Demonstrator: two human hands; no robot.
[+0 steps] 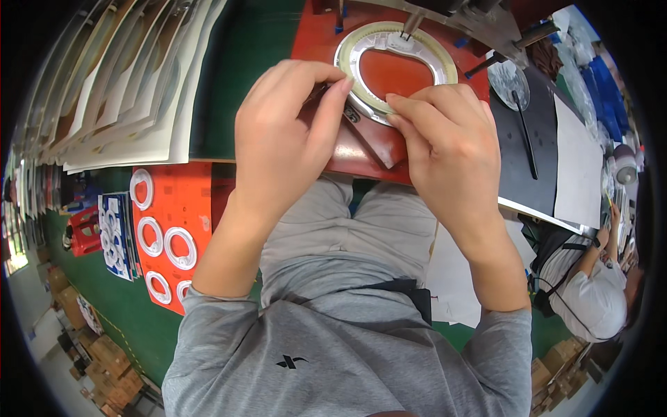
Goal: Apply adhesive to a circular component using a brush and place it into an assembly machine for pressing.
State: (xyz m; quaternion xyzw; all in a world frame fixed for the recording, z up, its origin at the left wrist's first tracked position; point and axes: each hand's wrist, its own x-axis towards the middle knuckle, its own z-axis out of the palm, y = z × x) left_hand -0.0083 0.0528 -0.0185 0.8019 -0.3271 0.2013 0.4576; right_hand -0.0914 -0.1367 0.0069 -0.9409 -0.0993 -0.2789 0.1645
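Left hand: thumb and forefinger of the left hand (281, 128) close in at the left edge of the oval ring (347, 59); whether they grip it, I cannot tell.
Right hand: the right hand (455, 142) appears to pinch the ring's near rim between thumb and forefinger.
Step in hand: probably adjusting the ring by fingertip; the next move seems to call for light, even pressure, clear of the metal rod.
Paper sheets: far left, large, pale and stiff-looking, standing in curved rows.
White rings: lower left, smooth and rounded, lying apart on a flat red board (194, 201).
Oval ring: upper centre, on the glossy red surface (313, 42); white with a pale-yellow band and a wide opening.
Metal rod: slim, cylindrical, above the ring's far side; contact unclear.
Dish: right, round and translucent, near a slender black stick (524, 135).
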